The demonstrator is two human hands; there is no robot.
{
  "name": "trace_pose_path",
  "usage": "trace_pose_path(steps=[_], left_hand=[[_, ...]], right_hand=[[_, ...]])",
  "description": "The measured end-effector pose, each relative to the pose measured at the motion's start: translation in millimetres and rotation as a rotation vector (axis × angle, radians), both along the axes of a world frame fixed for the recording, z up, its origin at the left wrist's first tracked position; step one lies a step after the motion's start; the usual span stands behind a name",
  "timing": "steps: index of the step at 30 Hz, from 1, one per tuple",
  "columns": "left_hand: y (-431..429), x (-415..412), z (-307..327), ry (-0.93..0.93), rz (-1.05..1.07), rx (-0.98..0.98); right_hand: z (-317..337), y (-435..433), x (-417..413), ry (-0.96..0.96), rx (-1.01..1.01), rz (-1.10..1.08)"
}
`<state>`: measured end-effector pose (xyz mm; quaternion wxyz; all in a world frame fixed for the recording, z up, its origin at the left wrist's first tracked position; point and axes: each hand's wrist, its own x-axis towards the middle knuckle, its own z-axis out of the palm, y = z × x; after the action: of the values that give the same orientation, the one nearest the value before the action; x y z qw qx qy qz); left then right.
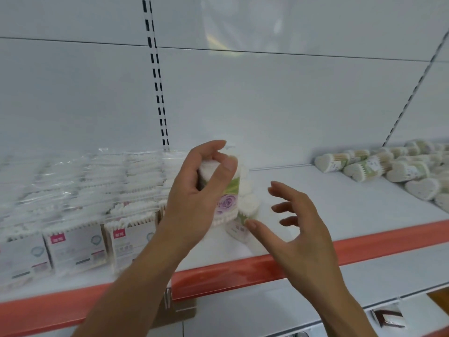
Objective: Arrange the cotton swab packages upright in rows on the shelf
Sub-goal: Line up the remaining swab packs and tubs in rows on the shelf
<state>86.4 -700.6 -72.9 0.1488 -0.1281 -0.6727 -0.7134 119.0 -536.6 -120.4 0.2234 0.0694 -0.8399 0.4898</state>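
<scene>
left hand: my left hand (194,190) grips the rose-label swab package (228,195), thumb across its front and fingers curled over its top.
held package: roughly upright, slightly tilted, raised over the middle of the shelf (340,203).
right hand: my right hand (298,224) is spread, fingers loosely bent, holding nothing; its thumb tip is just beside the standing packages (250,205).
standing packages: a blurred cluster on the shelf behind and below the held one; i count perhaps three.
left of shelf: flat swab bags (77,215) upright in rows.
right of shelf: heart-shaped swab packs (388,166) piled on their sides, well apart from my hands.
shelf front: red edge strip (243,266).
</scene>
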Motion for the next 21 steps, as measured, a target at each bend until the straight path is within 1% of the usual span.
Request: trace_pose_path(steps=[2,4,10,13,15,16,18,20,21], left_hand=[[7,-3,-1,-0.012,-0.035,-0.013],[18,-4,0,-0.005,-0.074,-0.031],[51,-12,5,0.055,-0.144,-0.068],[63,-18,10,0.082,-0.206,-0.125],[67,-26,12,0.074,-0.211,-0.164],[67,-33,13,0.065,-0.176,-0.195],[62,-51,13,0.027,-0.02,-0.31],[54,-70,10,0.001,0.133,-0.521],[50,-80,8,-0.007,0.168,-0.63]], right_hand=[[10,-3,4,-0.014,-0.048,0.077],[18,-7,4,-0.016,-0.043,0.116],[29,8,-6,0.018,-0.032,0.022],[37,20,-13,0.014,-0.042,0.007],[40,27,-25,0.003,-0.069,0.006],[40,32,-35,-0.005,-0.088,0.007],[38,45,-61,-0.03,-0.128,-0.018],[30,57,-93,-0.076,-0.109,-0.064],[24,61,-110,-0.114,-0.085,-0.076]])
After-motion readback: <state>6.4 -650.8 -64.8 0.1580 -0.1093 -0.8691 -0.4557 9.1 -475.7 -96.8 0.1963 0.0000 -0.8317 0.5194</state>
